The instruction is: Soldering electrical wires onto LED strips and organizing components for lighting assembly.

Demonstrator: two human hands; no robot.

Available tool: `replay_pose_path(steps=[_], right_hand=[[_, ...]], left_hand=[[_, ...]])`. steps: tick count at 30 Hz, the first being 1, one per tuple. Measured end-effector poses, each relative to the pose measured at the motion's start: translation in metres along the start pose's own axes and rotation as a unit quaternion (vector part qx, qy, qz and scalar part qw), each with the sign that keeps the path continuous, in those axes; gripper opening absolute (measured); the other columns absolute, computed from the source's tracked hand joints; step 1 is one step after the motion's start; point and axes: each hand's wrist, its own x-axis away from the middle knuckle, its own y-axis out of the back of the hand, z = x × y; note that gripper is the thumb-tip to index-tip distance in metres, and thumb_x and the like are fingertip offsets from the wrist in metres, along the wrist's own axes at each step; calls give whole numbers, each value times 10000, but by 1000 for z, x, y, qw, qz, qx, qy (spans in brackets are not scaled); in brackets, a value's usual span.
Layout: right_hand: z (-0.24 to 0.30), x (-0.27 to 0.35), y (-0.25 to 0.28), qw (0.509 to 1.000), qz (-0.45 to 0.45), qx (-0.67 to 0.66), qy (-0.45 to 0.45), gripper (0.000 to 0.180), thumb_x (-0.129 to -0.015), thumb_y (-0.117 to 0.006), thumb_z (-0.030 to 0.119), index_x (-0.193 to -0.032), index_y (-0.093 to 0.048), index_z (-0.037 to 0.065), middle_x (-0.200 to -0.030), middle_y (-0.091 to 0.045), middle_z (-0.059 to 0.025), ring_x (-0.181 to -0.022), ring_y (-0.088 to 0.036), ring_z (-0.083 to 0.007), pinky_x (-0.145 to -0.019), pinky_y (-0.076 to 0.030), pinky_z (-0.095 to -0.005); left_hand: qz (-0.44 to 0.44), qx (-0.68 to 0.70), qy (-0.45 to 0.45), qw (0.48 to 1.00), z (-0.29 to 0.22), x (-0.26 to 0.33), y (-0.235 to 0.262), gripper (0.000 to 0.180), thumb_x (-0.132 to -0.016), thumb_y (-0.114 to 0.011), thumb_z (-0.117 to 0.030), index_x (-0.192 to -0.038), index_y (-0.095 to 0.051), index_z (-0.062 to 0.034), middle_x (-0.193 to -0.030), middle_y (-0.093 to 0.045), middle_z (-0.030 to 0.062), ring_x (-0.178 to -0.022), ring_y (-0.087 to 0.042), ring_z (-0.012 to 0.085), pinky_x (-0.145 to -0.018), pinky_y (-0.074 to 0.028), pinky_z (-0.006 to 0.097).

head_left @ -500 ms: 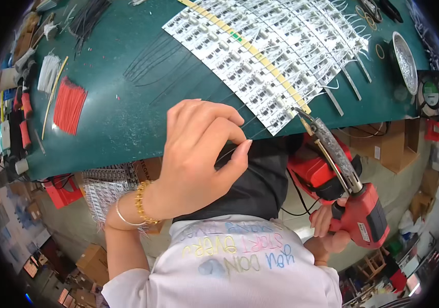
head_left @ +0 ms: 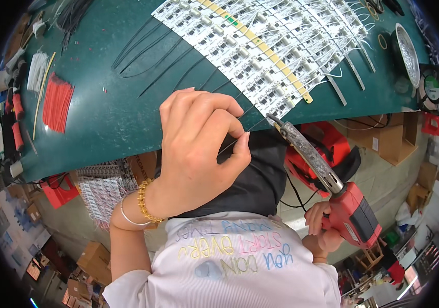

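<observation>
My left hand [head_left: 196, 138] is closed in a pinch on a thin black wire [head_left: 255, 124], whose far end reaches the near corner of a white circuit board panel [head_left: 229, 54]. My right hand [head_left: 319, 223] grips the red handle of a soldering gun [head_left: 355, 213]. Its dark tip meets the panel's near corner, at the wire's end. Several black wires [head_left: 150, 72] stick out from the panel's left edge, and white wires [head_left: 350, 33] loop over its right part. A yellow strip [head_left: 276, 60] lies across the boards.
On the green table [head_left: 96, 118] lie bundles of red wires [head_left: 58, 105], white wires [head_left: 37, 72] and black wires [head_left: 73, 18] at the left. A metal bowl [head_left: 406, 56] and a small black fan [head_left: 431, 88] stand at the right. Below the table edge are a red case [head_left: 327, 143] and a cardboard box [head_left: 384, 141].
The soldering gun's tip has moved left, from beside the yellow strip's end to the panel's near corner. My left hand keeps its pinch on the wire. The whole view has shifted slightly.
</observation>
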Motion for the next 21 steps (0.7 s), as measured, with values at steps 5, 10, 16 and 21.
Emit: replay_pose_path(steps=[5,10,16,21], right_hand=[[2,-6,-2,999,46,12,23,794,-802,-606,676,-1193,-464,-1,-548,-500,11,-468,-473,-131,-498,-404,-276],[12,-15,-6,996,80,-9,28,817,-809,-607,665,-1255,-426,4,-522,-479,27,-448,-462,-131,-472,-387,-278],[11,-24,-5,994,91,-33,54,802,-835,-598,628,-1293,-403,-2,-520,-463,17,-445,-447,-126,-466,-378,-277],[4,-41,-16,986,66,-21,152,779,-857,-585,597,-1301,-393,-13,-524,-455,12,-444,-437,-124,-466,-377,-274]], left_hand=[[-2,-4,-5,1000,1,1,0,196,-642,-722,1,-753,-582,-77,-937,-621,58,-903,-562,265,-940,-398,475],[0,-4,-4,1000,1,-1,-1,196,-639,-723,-1,-753,-583,-79,-937,-622,58,-900,-564,264,-936,-401,475],[2,-4,-2,1000,0,-4,-3,195,-644,-724,-7,-757,-583,-80,-943,-626,56,-909,-569,261,-936,-402,472],[-34,30,0,999,-1,6,8,221,-649,-769,-52,-800,-611,-75,-954,-624,70,-929,-575,274,-935,-419,475]])
